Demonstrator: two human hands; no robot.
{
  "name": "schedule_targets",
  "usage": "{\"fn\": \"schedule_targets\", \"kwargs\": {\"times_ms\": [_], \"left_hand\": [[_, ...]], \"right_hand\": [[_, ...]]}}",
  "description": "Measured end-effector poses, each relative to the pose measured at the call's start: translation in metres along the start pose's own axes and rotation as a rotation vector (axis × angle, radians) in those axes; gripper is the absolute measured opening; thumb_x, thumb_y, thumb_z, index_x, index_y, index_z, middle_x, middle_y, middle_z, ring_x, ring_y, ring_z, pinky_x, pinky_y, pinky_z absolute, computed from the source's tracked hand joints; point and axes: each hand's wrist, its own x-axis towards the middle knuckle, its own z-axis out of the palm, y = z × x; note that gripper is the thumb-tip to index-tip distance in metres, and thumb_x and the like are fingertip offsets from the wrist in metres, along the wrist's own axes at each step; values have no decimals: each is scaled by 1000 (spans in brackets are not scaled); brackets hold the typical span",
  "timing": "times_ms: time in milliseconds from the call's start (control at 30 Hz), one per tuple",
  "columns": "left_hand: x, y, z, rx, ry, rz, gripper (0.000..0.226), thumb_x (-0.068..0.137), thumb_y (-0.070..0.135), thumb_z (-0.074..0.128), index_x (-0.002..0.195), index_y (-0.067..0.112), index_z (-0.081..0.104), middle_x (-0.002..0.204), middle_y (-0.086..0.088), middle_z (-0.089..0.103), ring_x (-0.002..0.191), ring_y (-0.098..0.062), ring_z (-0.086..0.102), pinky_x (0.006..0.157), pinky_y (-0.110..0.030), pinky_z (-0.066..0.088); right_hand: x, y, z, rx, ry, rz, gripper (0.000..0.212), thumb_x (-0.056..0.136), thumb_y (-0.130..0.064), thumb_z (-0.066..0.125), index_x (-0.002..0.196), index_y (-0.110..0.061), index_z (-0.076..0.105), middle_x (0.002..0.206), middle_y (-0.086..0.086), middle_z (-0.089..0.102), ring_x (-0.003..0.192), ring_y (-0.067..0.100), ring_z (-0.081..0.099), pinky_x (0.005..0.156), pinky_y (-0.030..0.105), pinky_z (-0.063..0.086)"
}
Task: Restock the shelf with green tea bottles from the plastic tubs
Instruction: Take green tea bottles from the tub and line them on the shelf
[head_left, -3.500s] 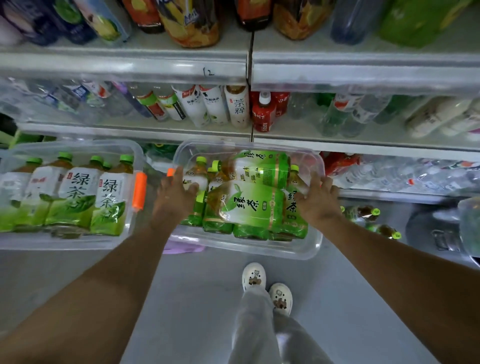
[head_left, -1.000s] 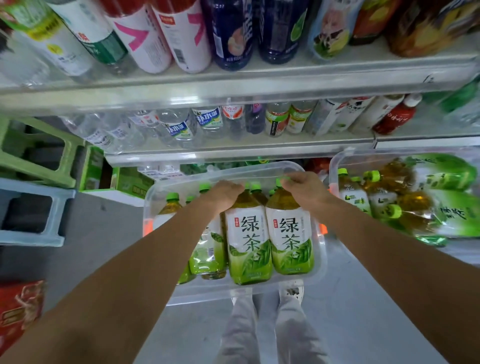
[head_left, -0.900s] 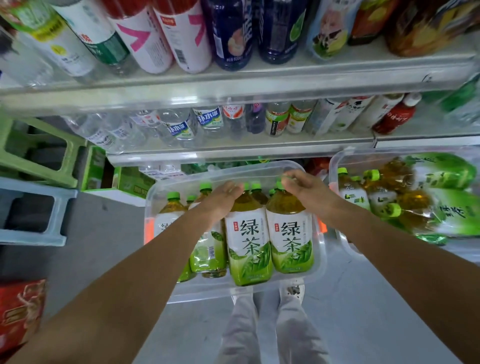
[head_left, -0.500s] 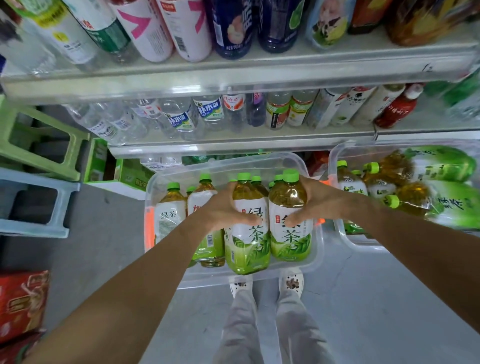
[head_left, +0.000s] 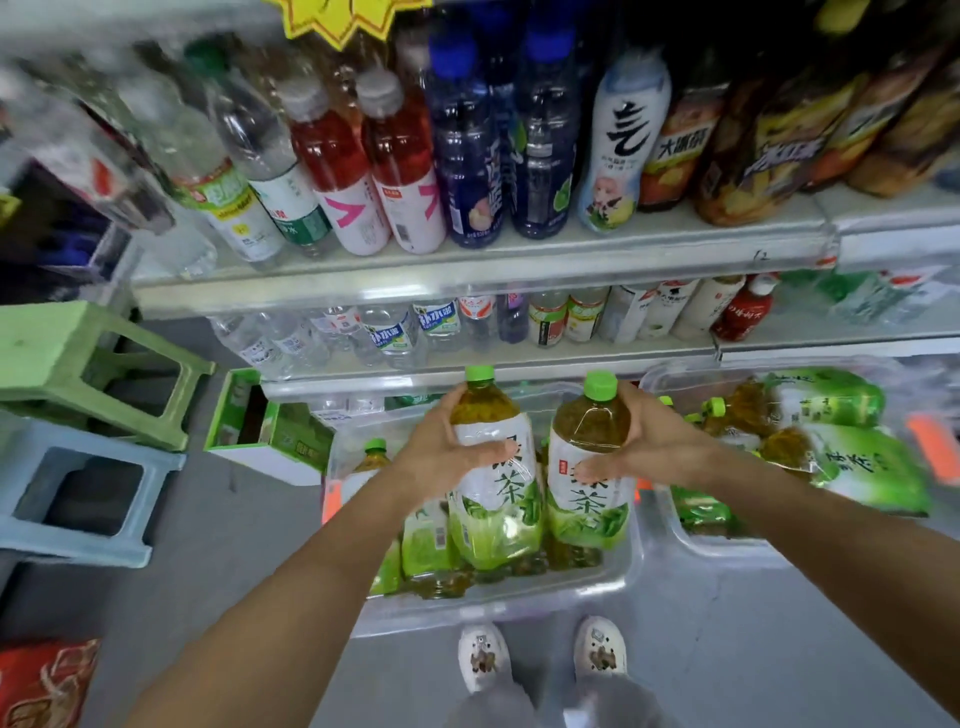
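Note:
My left hand (head_left: 441, 452) grips one large green tea bottle (head_left: 493, 499) round its shoulder, and my right hand (head_left: 644, 441) grips a second green tea bottle (head_left: 589, 488) beside it. Both bottles are upright, green-capped, lifted above a clear plastic tub (head_left: 519, 597) on the floor. A few more green tea bottles (head_left: 426, 535) stand in that tub. A second clear tub (head_left: 727, 545) at the right holds wrapped packs and loose green tea bottles (head_left: 841, 457).
Shelves (head_left: 467, 265) packed with water, red, blue and tea drinks rise straight ahead, with a lower shelf (head_left: 519, 358) beneath. A green stool (head_left: 93, 374) and a blue stool (head_left: 78, 499) stand at the left, beside an open green carton (head_left: 265, 431). My shoes (head_left: 540, 654) stand on grey floor.
Both hands moved from the bottle caps to the bottle bodies, took hold, and lifted the two bottles up out of the left tub. The view tilted up towards the shelves.

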Motion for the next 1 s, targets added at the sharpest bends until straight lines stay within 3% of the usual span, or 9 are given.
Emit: {"fn": "schedule_targets", "kwargs": {"times_ms": [100, 200, 300, 367, 467, 667, 767, 933, 1000], "left_hand": [[-17, 37, -21, -29, 37, 129, 98, 73, 22, 87, 152, 26, 28, 135, 11, 48, 127, -8, 47, 106, -20, 35], [-35, 72, -46, -119, 119, 239, 79, 72, 14, 87, 138, 19, 43, 124, 4, 64, 97, -3, 68, 77, -13, 53], [-57, 103, -70, -199, 176, 325, 66, 75, 14, 85, 127, 22, 45, 107, 4, 66, 76, 5, 70, 61, -9, 52], [-71, 122, -85, -266, 206, 377, 74, 67, 28, 92, 127, 23, 47, 113, -1, 69, 88, -6, 73, 71, -19, 58], [-93, 153, -104, -326, 274, 443, 96, 51, 48, 92, 131, 18, 50, 118, -7, 70, 103, -23, 71, 92, -44, 57], [-126, 204, -133, -425, 277, 591, 54, 62, 35, 77, 111, 16, 61, 91, -3, 77, 76, -14, 75, 62, -29, 59], [-144, 229, -145, -412, 286, 620, 57, 63, 39, 77, 113, 17, 62, 93, -5, 77, 80, -19, 75, 64, -33, 60], [-163, 258, -159, -420, 347, 716, 64, 60, 45, 78, 115, 17, 62, 96, -6, 78, 83, -22, 76, 65, -35, 61], [-168, 268, -161, -458, 360, 732, 70, 56, 48, 80, 117, 17, 61, 100, -9, 77, 86, -26, 76, 69, -39, 61]], "right_hand": [[-16, -43, -9, 8, 93, -76, 73, 59, -7, 92, 114, -27, 50, 109, -7, 68, 96, -5, 65, 86, 12, 51], [-34, -88, -15, 36, 214, -188, 75, 60, -8, 92, 119, -25, 49, 108, -8, 66, 84, -14, 64, 72, 5, 49], [-49, -128, -20, 51, 308, -282, 86, 56, -24, 94, 129, -23, 47, 111, -7, 68, 91, -3, 67, 75, 10, 51], [-59, -157, -23, 53, 365, -338, 87, 55, -29, 93, 128, -23, 47, 111, -8, 67, 95, 2, 66, 81, 14, 51], [-74, -200, -27, 98, 421, -434, 78, 57, -25, 94, 121, -22, 50, 103, -13, 67, 85, -3, 65, 67, 7, 48], [-89, -266, -33, 272, 443, -576, 84, 38, -45, 88, 114, -22, 60, 102, 1, 73, 86, 16, 73, 66, 31, 56], [-94, -293, -36, 323, 404, -637, 86, 42, -46, 87, 118, -19, 58, 108, 7, 72, 92, 23, 73, 79, 43, 59], [-104, -332, -47, 324, 336, -709, 60, 54, -31, 84, 107, -26, 56, 93, 4, 76, 84, 23, 74, 68, 36, 60], [-108, -345, -53, 307, 320, -739, 60, 55, -29, 83, 108, -24, 57, 90, 1, 77, 82, 22, 75, 63, 31, 59]]}}
